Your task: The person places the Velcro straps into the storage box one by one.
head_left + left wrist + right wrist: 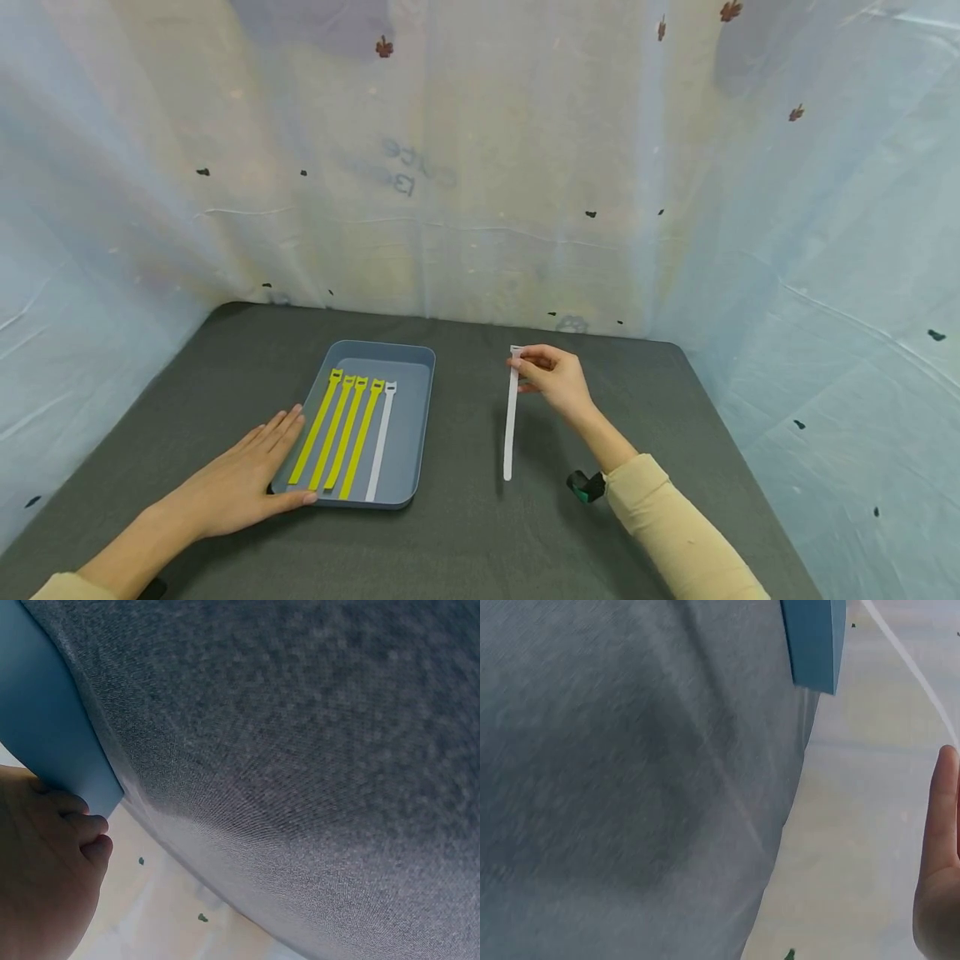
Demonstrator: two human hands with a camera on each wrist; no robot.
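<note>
A grey-blue tray (pixel 411 433) lies left of centre on the table. Several yellow cable ties (pixel 322 429) and one white cable tie (pixel 381 442) lie side by side in it, slotted heads toward the far end. My left hand (pixel 240 485) rests along the tray's left side with straight fingers, its thumb at the near rim. Right of the tray, my right hand (pixel 557 385) pinches another white cable tie (pixel 510 437) near its head, and the strap hangs down. The right wrist view shows this strap (pixel 907 656) and part of the right hand (pixel 937 862).
The dark grey cloth-covered table (pixel 480 542) carries the tray. Pale plastic sheeting (pixel 495 167) with dark spots and leaf marks stands behind the table and on both sides. A dark wrist strap (pixel 587 487) shows beside the right sleeve.
</note>
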